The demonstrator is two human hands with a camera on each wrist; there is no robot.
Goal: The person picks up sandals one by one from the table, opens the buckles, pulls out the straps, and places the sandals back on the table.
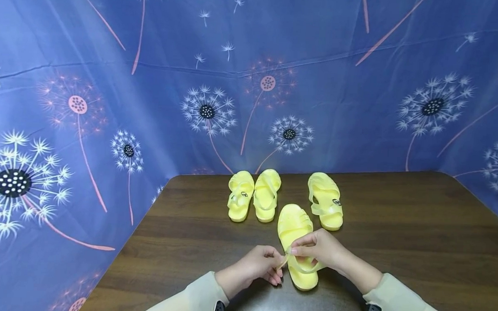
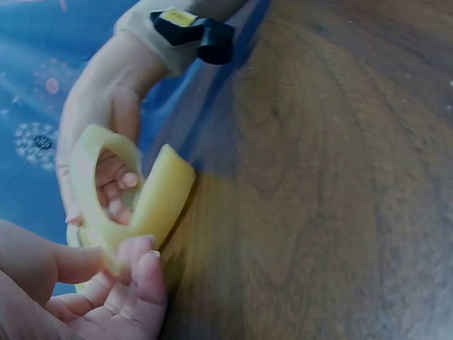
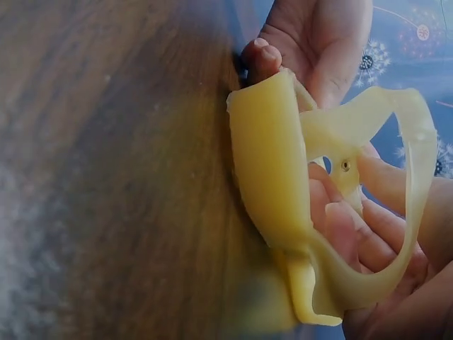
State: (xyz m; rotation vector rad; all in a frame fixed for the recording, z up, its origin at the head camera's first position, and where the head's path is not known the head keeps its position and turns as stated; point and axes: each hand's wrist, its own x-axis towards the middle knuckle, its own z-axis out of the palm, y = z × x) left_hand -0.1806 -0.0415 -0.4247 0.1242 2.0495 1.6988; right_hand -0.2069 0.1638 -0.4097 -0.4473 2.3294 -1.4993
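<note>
A yellow sandal lies on the table, its heel toward me. On its left side my left hand pinches the free end of a strap between thumb and fingers; the left wrist view shows this hand at the strap's lower edge. From the right, my right hand reaches over the sandal and pinches a strap piece close to the left fingertips. In the right wrist view a strap piece with a small round rivet sits by my right thumb. The heel strap stands up in a loop.
Behind the worked sandal stand a left yellow sandal and another sandal side by side. A further sandal lies to the right. The brown wooden table ends at a blue dandelion-print cloth.
</note>
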